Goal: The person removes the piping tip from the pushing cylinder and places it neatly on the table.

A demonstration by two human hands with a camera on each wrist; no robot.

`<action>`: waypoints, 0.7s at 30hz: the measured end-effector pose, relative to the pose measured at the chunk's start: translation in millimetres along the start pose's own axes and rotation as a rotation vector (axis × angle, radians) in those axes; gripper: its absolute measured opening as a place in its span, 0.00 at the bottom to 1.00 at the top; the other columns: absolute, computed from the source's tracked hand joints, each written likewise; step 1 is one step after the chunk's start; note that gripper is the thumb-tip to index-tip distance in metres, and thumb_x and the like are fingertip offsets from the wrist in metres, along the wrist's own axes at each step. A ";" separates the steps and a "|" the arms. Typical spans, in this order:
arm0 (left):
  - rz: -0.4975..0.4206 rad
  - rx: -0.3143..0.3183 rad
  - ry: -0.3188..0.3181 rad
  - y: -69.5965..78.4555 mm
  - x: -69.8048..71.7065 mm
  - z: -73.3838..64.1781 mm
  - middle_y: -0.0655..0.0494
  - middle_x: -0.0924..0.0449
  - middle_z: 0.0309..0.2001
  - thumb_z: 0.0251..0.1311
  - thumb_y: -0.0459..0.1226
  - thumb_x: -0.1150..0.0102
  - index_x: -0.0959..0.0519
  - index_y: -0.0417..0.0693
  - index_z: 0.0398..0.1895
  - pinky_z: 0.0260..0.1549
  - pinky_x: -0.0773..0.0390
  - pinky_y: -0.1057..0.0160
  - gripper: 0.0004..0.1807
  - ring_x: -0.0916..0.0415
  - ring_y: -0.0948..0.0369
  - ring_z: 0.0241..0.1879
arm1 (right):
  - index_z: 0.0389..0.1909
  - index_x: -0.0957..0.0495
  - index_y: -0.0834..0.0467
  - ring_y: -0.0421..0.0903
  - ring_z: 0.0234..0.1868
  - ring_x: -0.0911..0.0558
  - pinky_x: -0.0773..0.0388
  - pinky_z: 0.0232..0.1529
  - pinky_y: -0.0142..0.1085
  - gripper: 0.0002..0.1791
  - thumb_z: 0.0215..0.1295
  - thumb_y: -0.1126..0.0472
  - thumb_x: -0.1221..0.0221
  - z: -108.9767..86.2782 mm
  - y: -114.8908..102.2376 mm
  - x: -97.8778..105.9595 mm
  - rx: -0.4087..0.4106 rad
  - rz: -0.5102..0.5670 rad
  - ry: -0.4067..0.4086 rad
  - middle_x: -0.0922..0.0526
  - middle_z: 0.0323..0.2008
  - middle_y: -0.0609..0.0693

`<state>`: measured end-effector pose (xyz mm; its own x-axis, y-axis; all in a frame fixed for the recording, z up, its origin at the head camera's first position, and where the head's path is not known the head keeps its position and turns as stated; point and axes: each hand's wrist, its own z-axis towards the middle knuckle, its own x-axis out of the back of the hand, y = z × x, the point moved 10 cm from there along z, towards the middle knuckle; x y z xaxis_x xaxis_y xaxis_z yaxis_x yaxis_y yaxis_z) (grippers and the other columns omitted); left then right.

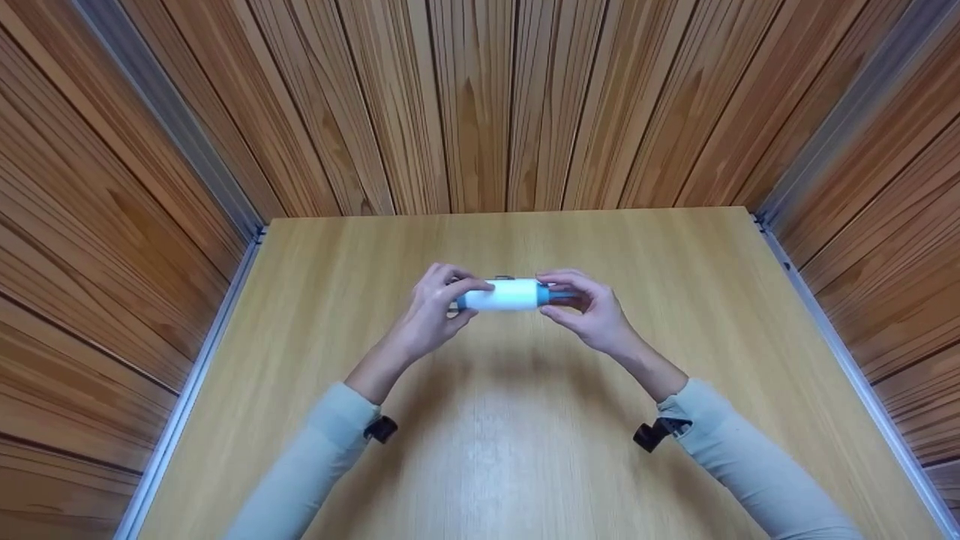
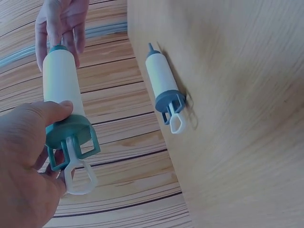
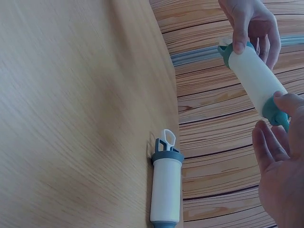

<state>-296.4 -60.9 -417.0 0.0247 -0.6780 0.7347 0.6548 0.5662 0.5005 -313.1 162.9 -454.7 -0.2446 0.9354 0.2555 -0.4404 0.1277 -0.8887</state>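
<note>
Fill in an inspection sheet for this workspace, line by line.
Surface: wood-grain tabletop, with shadows and some glare; no spills seen.
Job's things: teal-capped syringe, white barrel, ring-handled plunger, held above the tabletop.
Clutter: only a blue-grey-capped syringe, lying on its side on the tabletop.
Grippers: left hand grips the teal-capped syringe near its handle end; right hand holds its nozzle end. Black wrist cameras on both wrists.
Cables: nothing seen.
Surroundings: wood-plank walls; metal rails along the tabletop's sides.
</note>
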 end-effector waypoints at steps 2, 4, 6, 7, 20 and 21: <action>-0.010 0.000 -0.005 1.5 -0.3 0.6 0.39 0.15 0.62 0.68 0.27 0.24 0.10 0.48 0.61 0.64 0.11 0.37 0.21 0.21 0.40 0.65 | 0.64 0.15 0.69 0.34 0.60 0.11 0.13 0.64 0.28 0.23 0.69 0.77 0.29 -0.1 0.9 0.5 -0.003 -0.004 0.011 0.15 0.66 0.70; -0.021 0.001 -0.009 2.1 -0.8 1.2 0.39 0.15 0.62 0.68 0.27 0.24 0.10 0.48 0.62 0.64 0.12 0.37 0.21 0.21 0.39 0.65 | 0.63 0.14 0.69 0.34 0.59 0.12 0.13 0.63 0.28 0.22 0.69 0.77 0.29 -0.2 1.7 1.4 -0.007 -0.016 0.021 0.15 0.64 0.70; -0.028 0.003 -0.012 1.9 -1.4 1.7 0.39 0.15 0.62 0.68 0.27 0.24 0.10 0.48 0.62 0.65 0.12 0.36 0.21 0.21 0.39 0.65 | 0.62 0.13 0.69 0.34 0.58 0.11 0.12 0.63 0.28 0.21 0.69 0.77 0.28 -0.3 2.3 2.5 -0.010 -0.025 0.033 0.14 0.62 0.69; -0.031 0.005 -0.013 1.4 -1.8 1.9 0.39 0.15 0.62 0.68 0.27 0.24 0.10 0.48 0.62 0.65 0.13 0.36 0.21 0.21 0.39 0.65 | 0.61 0.13 0.69 0.35 0.57 0.11 0.13 0.62 0.27 0.21 0.68 0.77 0.28 -0.4 2.4 3.0 -0.011 -0.030 0.038 0.14 0.61 0.69; -0.033 -0.042 0.008 5.1 2.7 2.0 0.40 0.12 0.61 0.67 0.28 0.23 0.10 0.46 0.61 0.62 0.13 0.36 0.20 0.19 0.40 0.62 | 0.60 0.12 0.69 0.36 0.54 0.10 0.12 0.60 0.27 0.19 0.69 0.76 0.28 -0.8 2.4 5.6 -0.045 -0.015 0.072 0.13 0.57 0.69; -0.038 -0.050 0.015 5.7 4.4 1.6 0.40 0.12 0.61 0.67 0.28 0.23 0.10 0.46 0.61 0.61 0.12 0.37 0.20 0.19 0.40 0.61 | 0.60 0.12 0.69 0.36 0.54 0.10 0.12 0.59 0.26 0.19 0.69 0.76 0.28 -1.0 2.0 6.2 -0.053 -0.015 0.076 0.13 0.56 0.69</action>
<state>-293.7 -59.8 -410.2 0.0104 -0.7054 0.7087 0.6925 0.5163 0.5038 -314.7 169.3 -455.3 -0.1714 0.9552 0.2415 -0.3968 0.1574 -0.9043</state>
